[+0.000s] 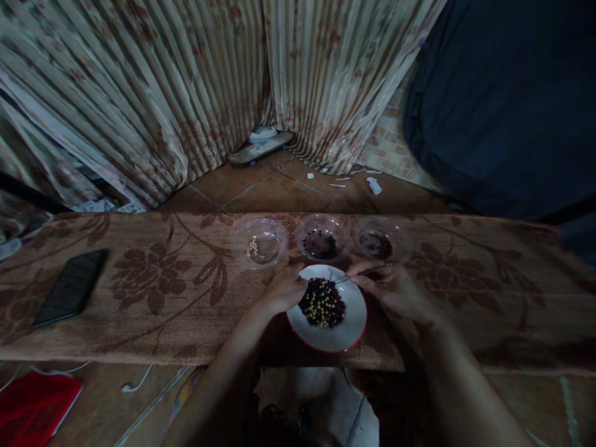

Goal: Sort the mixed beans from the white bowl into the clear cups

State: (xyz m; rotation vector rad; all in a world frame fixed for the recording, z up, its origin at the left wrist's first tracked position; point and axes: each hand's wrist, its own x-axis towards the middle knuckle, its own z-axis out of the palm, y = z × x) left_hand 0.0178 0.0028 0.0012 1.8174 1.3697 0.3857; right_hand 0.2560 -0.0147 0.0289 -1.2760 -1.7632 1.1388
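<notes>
A white plate (354, 320) with a red rim sits near the front edge of the cloth, heaped with mixed dark and pale yellow beans (323, 304). My left hand (285, 292) grips its left rim, fingers closed. In my right hand (388, 287) are thin metal tweezers (343, 279), their tips at the upper right of the heap. Behind the plate stand three clear plastic bowls in a row. The left bowl (275, 248) holds a few yellow beans, the middle bowl (322, 221) black ones, and the right bowl (398, 239) dark red ones.
A brown flowered cloth (181, 298) covers the long, narrow table. At its left end lies a black phone (72, 288). Beyond are striped curtains (209, 74), a skateboard (261, 148) and white scraps on the tiled floor. A red bag (40, 403) lies lower left.
</notes>
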